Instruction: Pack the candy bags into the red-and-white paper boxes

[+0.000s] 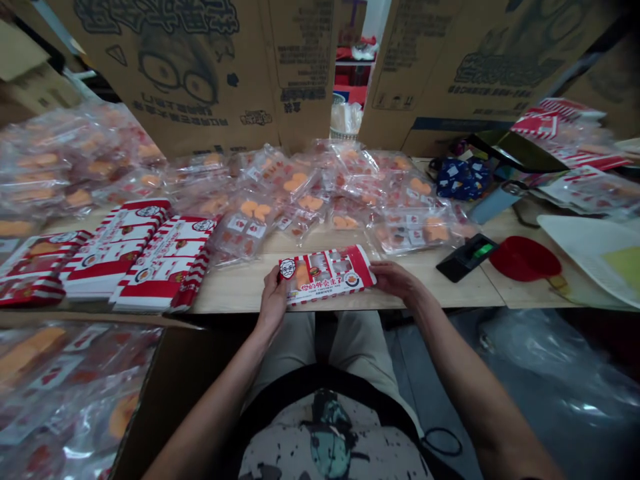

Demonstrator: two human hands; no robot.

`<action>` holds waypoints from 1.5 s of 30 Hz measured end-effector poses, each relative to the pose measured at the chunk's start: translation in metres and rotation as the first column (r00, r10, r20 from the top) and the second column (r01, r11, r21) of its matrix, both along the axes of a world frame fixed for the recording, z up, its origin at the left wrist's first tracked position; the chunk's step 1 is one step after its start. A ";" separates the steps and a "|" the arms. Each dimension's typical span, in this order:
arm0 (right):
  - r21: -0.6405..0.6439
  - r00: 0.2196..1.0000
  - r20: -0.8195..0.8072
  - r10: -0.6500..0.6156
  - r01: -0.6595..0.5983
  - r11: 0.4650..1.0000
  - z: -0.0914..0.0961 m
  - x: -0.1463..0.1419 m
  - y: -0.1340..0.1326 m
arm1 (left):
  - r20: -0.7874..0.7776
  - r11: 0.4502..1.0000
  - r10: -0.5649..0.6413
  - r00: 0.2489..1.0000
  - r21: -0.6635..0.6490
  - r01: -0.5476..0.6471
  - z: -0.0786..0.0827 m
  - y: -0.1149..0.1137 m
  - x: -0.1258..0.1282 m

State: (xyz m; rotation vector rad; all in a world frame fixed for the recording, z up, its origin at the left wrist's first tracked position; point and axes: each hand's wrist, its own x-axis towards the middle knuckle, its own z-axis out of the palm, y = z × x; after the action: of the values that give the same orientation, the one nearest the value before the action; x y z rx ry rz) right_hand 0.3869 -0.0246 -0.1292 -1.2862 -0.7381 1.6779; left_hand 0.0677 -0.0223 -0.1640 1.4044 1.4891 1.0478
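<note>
A red and white printed candy box (327, 273) with clear windows is held level at the table's front edge. My left hand (273, 300) grips its left end, and my right hand (395, 278) has the right end between thumb and fingers. Through the windows, something orange shows at the left and pale pieces in the middle. Just beyond the box lie clear plastic packs (300, 193) of orange and reddish pieces, heaped along the table. Flat red and white boxes (165, 260) are stacked left of my left hand.
Large printed cardboard cartons (210, 73) stand behind the heap. On the right are a black device with a green screen (467, 257), a red disc (527, 259), a pale blue bottle (500, 200) and a white tray (565, 233). An open carton of packs (65, 393) sits lower left.
</note>
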 end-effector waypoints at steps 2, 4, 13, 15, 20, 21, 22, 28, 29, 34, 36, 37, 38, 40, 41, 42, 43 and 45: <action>-0.007 1.000 -0.016 -0.022 0.022 1.000 0.002 0.010 0.004 | 0.047 0.999 0.037 0.998 -0.012 -0.036 0.002 0.001 0.000; -0.008 0.999 -0.030 -0.034 0.034 0.999 0.003 0.014 0.006 | 0.066 0.997 0.071 0.995 -0.013 -0.070 0.004 0.000 0.002; -0.106 0.995 -0.048 0.093 -0.097 0.990 -0.008 -0.014 0.004 | 0.020 0.997 0.073 0.997 -0.021 -0.073 0.007 -0.009 0.010; -0.086 0.998 -0.013 0.055 -0.056 0.995 -0.007 -0.010 0.005 | 0.057 0.995 0.088 0.995 -0.052 -0.085 0.006 -0.007 0.010; -0.037 0.999 0.033 -0.020 0.021 0.999 -0.003 0.002 0.009 | 0.087 0.996 0.079 0.993 -0.040 -0.076 0.008 -0.008 0.013; -0.046 0.999 0.031 -0.012 0.013 0.999 -0.003 0.002 0.009 | 0.078 0.998 0.066 0.995 -0.019 -0.065 0.008 -0.008 0.014; -0.057 1.000 0.028 -0.001 0.002 0.998 -0.004 0.000 0.010 | 0.064 0.998 0.055 0.996 0.005 -0.055 0.009 -0.009 0.015; -0.078 0.999 0.045 0.001 0.002 0.997 0.000 -0.007 0.011 | -0.026 0.998 0.030 0.999 0.053 -0.028 0.008 -0.006 0.008; -0.067 0.998 0.058 -0.019 0.022 0.997 0.003 -0.007 0.007 | -0.051 0.998 0.018 0.999 0.060 -0.015 0.010 -0.006 0.006; -0.077 0.995 0.087 -0.052 0.059 0.995 0.015 -0.016 -0.023 | -0.461 0.956 -0.030 0.887 0.246 0.160 0.030 -0.025 0.019; -0.084 0.997 0.054 -0.060 0.064 0.994 0.024 -0.028 -0.035 | -0.593 0.868 -0.199 0.780 0.264 0.421 0.040 -0.038 0.034; -0.074 0.997 0.029 -0.066 0.068 0.995 0.032 -0.034 -0.040 | -0.623 0.812 -0.278 0.731 0.254 0.526 0.045 -0.041 0.042; -0.041 0.998 0.006 -0.064 0.064 0.997 0.042 -0.041 -0.044 | -0.631 0.771 -0.326 0.704 0.254 0.584 0.051 -0.041 0.049; 0.114 0.999 0.028 -0.021 0.018 0.993 0.070 -0.050 -0.053 | -0.582 0.772 -0.310 0.752 0.308 0.556 0.064 -0.030 0.058; 0.240 0.994 0.106 -0.018 -0.008 0.971 0.088 -0.054 -0.057 | -0.519 0.792 -0.279 0.808 0.352 0.499 0.072 -0.020 0.059; 0.385 0.970 0.235 -0.063 -0.033 0.922 0.106 -0.056 -0.061 | -0.430 0.811 -0.264 0.864 0.386 0.439 0.080 -0.008 0.058; 0.533 0.905 0.383 -0.184 -0.055 0.844 0.125 -0.057 -0.064 | -0.318 0.830 -0.273 0.908 0.400 0.389 0.090 0.004 0.055; 0.742 0.660 0.574 -0.485 -0.169 0.649 0.156 -0.058 -0.068 | -0.074 0.860 -0.360 0.930 0.361 0.361 0.107 0.025 0.047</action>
State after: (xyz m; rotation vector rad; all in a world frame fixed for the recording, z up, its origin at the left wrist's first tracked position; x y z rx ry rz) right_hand 0.3286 -0.0928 0.0266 -1.3048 -1.5425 0.4308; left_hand 0.1149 0.0031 -0.0572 1.8646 0.9984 1.1170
